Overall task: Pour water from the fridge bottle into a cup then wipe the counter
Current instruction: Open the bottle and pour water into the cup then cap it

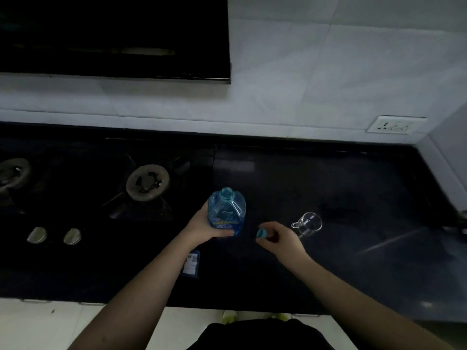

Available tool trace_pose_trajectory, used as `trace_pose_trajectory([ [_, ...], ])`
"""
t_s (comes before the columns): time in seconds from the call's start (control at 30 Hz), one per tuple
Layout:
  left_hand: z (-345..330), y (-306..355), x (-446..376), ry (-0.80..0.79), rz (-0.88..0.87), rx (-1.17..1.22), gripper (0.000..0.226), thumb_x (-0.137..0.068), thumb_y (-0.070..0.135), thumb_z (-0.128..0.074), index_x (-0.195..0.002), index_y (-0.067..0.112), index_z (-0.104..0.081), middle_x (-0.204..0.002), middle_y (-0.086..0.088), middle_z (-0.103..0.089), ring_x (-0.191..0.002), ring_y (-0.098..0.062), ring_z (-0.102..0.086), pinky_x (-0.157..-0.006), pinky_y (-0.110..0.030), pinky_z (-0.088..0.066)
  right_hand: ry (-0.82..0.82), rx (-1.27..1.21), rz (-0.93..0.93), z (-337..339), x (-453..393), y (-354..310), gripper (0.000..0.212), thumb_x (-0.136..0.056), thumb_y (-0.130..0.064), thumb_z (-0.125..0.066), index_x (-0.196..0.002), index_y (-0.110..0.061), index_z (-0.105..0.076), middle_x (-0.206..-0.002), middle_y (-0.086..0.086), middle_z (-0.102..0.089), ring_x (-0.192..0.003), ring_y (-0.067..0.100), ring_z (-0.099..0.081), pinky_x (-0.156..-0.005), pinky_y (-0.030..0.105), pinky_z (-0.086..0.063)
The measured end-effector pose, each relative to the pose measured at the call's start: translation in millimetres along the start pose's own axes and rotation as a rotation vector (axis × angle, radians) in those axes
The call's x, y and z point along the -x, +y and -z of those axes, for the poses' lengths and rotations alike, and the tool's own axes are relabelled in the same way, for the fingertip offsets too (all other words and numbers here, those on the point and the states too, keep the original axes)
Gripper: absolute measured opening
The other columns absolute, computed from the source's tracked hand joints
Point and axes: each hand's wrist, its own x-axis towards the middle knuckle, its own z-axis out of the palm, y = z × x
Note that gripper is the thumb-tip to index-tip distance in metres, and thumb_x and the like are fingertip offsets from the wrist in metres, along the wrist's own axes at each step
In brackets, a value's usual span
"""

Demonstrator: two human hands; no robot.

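Left hand [202,227] fingers wrapped round open blue bottle [226,213] on dark desk [328,261], right hand [280,237] fingers pinching blue cap [261,233], glass cup [308,223] at 3 o'clock of it

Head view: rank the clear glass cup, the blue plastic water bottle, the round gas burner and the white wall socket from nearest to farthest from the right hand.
1. Clear glass cup, just right of the right hand.
2. Blue plastic water bottle, to its left, held by the left hand.
3. Round gas burner, farther left and back.
4. White wall socket, up on the right wall.
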Motion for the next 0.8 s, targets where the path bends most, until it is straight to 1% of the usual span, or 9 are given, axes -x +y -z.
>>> trace_pose_trajectory([
  [0.07, 0, -1, 0, 0.005, -0.002, -0.009, 0.095, -0.048, 0.031, -0.098, -0.130, 0.029, -0.050, -0.116, 0.010, -0.069, -0.108, -0.002, -0.064, -0.101, -0.034, -0.050, -0.053, 0.068, 0.008, -10, 3, 15, 0.035, -0.077, -0.019, -0.080, -0.110, -0.024, -0.067, -0.096, -0.010, -0.067, -0.085, -0.001, -0.061, -0.073, 0.000, -0.041],
  [0.13, 1, -2, 0, 0.007, 0.002, -0.018, 0.099, -0.041, 0.042, -0.098, -0.129, 0.029, -0.052, -0.116, 0.010, -0.070, -0.110, -0.005, -0.065, -0.102, -0.038, -0.049, -0.113, 0.165, 0.044, -21, 2, 28, 0.039, -0.076, -0.022, -0.081, -0.112, -0.026, -0.067, -0.103, -0.012, -0.064, -0.094, 0.001, -0.058, -0.085, 0.007, -0.043],
  [0.2, 1, -2, 0, 0.001, 0.011, -0.021, 0.098, -0.043, 0.041, -0.097, -0.129, 0.028, -0.052, -0.117, 0.010, -0.069, -0.110, -0.006, -0.065, -0.103, -0.039, -0.049, -0.165, 0.277, 0.085, -31, -2, 38, 0.041, -0.074, -0.028, -0.081, -0.113, -0.030, -0.067, -0.111, -0.012, -0.057, -0.104, 0.005, -0.052, -0.096, 0.020, -0.042],
  [0.27, 1, 0, 1, 0.000, 0.020, -0.024, 0.095, -0.047, 0.035, -0.097, -0.130, 0.027, -0.051, -0.116, 0.011, -0.069, -0.108, -0.003, -0.065, -0.103, -0.038, -0.049, -0.204, 0.362, 0.104, -37, -4, 45, 0.043, -0.074, -0.032, -0.080, -0.115, -0.035, -0.066, -0.110, -0.014, -0.052, -0.105, 0.008, -0.048, -0.098, 0.030, -0.041],
  [0.33, 1, 0, 0, -0.003, 0.021, -0.029, 0.090, -0.053, 0.027, -0.097, -0.131, 0.026, -0.051, -0.115, 0.011, -0.069, -0.107, -0.002, -0.065, -0.103, -0.037, -0.049, -0.228, 0.448, 0.115, -40, -4, 48, 0.044, -0.077, -0.035, -0.076, -0.118, -0.039, -0.063, -0.109, -0.015, -0.056, -0.106, 0.010, -0.048, -0.096, 0.035, -0.039],
  [0.43, 1, 0, 1, -0.005, 0.023, -0.041, 0.087, -0.053, 0.028, -0.097, -0.128, 0.026, -0.052, -0.115, 0.010, -0.070, -0.107, -0.003, -0.065, -0.103, -0.037, -0.049, -0.212, 0.551, 0.146, -39, -3, 49, 0.046, -0.080, -0.041, -0.073, -0.124, -0.041, -0.059, -0.117, -0.012, -0.059, -0.110, 0.013, -0.047, -0.092, 0.031, -0.035],
  [0.67, 1, 3, 2, -0.025, 0.004, -0.041, 0.085, -0.058, 0.023, -0.095, -0.130, 0.026, -0.050, -0.117, 0.010, -0.068, -0.110, -0.003, -0.063, -0.103, -0.034, -0.047, -0.129, 0.612, 0.122, -40, -3, 55, 0.056, -0.078, -0.050, -0.071, -0.131, -0.042, -0.054, -0.129, -0.007, -0.045, -0.120, 0.014, -0.039, -0.096, 0.029, -0.029],
  [0.73, 2, 4, 2, -0.036, 0.007, -0.035, 0.087, -0.056, 0.027, -0.095, -0.130, 0.025, -0.050, -0.116, 0.010, -0.068, -0.110, -0.003, -0.063, -0.103, -0.035, -0.048, -0.130, 0.584, 0.107, -41, -2, 54, 0.063, -0.077, -0.051, -0.072, -0.135, -0.039, -0.051, -0.128, -0.007, -0.046, -0.120, 0.014, -0.040, -0.097, 0.030, -0.030],
  [0.8, 3, 4, 1, -0.052, 0.014, -0.030, 0.091, -0.050, 0.036, -0.095, -0.130, 0.026, -0.052, -0.117, 0.009, -0.069, -0.110, -0.005, -0.064, -0.104, -0.039, -0.048, -0.072, 0.458, 0.093, -40, -3, 45, 0.056, -0.079, -0.049, -0.071, -0.131, -0.036, -0.054, -0.121, -0.010, -0.053, -0.112, 0.010, -0.046, -0.098, 0.032, -0.036],
])
